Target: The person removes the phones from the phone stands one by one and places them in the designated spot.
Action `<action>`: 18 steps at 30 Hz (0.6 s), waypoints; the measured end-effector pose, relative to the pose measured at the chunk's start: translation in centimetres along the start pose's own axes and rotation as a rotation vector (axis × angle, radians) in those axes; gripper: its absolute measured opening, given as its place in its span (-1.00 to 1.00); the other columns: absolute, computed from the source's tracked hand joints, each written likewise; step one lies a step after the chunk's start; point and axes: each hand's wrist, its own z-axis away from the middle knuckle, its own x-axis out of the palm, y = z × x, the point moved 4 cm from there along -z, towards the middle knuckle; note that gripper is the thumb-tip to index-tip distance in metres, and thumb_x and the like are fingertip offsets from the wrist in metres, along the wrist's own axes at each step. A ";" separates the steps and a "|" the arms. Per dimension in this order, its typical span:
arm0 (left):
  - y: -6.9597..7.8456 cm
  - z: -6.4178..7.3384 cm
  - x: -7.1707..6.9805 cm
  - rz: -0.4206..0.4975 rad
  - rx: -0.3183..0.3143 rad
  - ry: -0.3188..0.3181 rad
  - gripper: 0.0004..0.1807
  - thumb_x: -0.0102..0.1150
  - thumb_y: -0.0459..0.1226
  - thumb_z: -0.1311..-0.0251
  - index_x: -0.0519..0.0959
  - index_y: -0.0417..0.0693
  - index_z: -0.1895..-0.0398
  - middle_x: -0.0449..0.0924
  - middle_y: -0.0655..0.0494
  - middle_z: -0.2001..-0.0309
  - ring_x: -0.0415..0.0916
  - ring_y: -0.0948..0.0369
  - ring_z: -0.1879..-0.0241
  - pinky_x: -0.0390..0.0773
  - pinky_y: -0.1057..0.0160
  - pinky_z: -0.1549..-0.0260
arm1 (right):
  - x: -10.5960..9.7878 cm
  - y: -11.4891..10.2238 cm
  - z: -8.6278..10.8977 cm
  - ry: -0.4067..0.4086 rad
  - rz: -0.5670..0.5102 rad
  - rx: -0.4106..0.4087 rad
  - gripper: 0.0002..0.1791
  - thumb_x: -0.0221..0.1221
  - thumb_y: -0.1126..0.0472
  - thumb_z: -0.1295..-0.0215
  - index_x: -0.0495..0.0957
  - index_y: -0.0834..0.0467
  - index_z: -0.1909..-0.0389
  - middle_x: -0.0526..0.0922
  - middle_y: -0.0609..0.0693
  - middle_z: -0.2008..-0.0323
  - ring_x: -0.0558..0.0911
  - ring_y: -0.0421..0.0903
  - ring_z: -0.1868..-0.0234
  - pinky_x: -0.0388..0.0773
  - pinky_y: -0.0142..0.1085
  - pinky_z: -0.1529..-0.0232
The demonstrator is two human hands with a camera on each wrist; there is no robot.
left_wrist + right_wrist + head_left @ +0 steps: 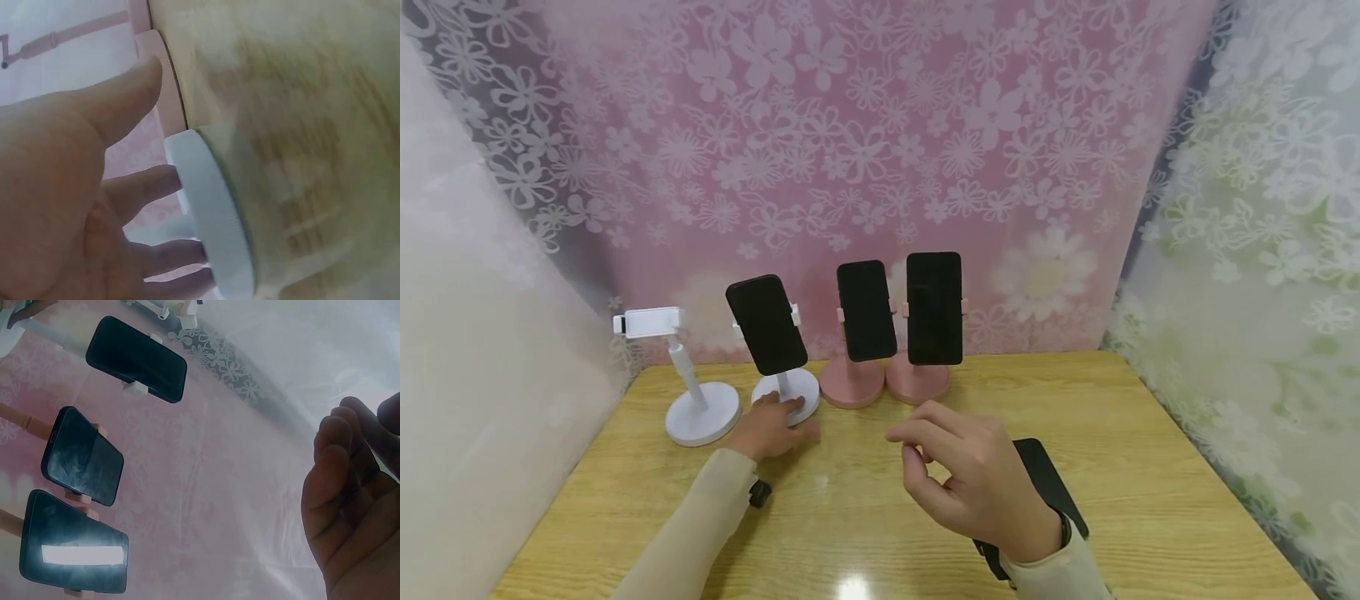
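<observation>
Floral pink and white curtains enclose a wooden table [1150,467] on three sides. On it, the left hand [771,429] rests with straight, spread fingers [147,184] against the round base of a white stand [790,392], which carries a tilted dark phone [766,325] in its clamp. To the left of that hand stands a second white stand [700,412] with an empty clamp. To its right, touching one another, stand two pink stands [883,383], each holding an upright dark phone [934,308]. The right hand [973,479] hovers above the table, nearer the person, fingers loosely curled and gripping nothing. Directly beneath and behind it, another black phone [1045,479] lies flat on the table.
</observation>
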 end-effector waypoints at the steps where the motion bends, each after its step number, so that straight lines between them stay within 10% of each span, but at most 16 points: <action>1: 0.1 0.1 0.0 -0.005 -0.002 -0.008 -0.22 0.22 0.23 -0.33 0.46 -0.02 -0.47 0.25 -0.51 -0.43 0.20 -0.43 -0.42 0.35 -0.36 -0.28 | 0.0 0.0 0.0 -0.001 0.003 0.002 -0.77 0.04 0.30 -0.40 0.69 0.07 0.21 0.57 -0.17 0.41 0.38 -0.36 0.57 0.24 -0.67 0.54; 18: 3.4 5.7 -0.5 -0.109 0.041 -0.023 -0.26 0.41 0.28 -0.09 0.66 0.12 -0.27 0.46 -0.40 -0.25 0.46 -0.28 -0.13 0.58 -0.19 -0.02 | 0.0 -0.1 0.0 -0.022 0.018 0.034 -0.77 0.05 0.29 -0.39 0.70 0.07 0.20 0.56 -0.18 0.42 0.36 -0.36 0.57 0.23 -0.66 0.54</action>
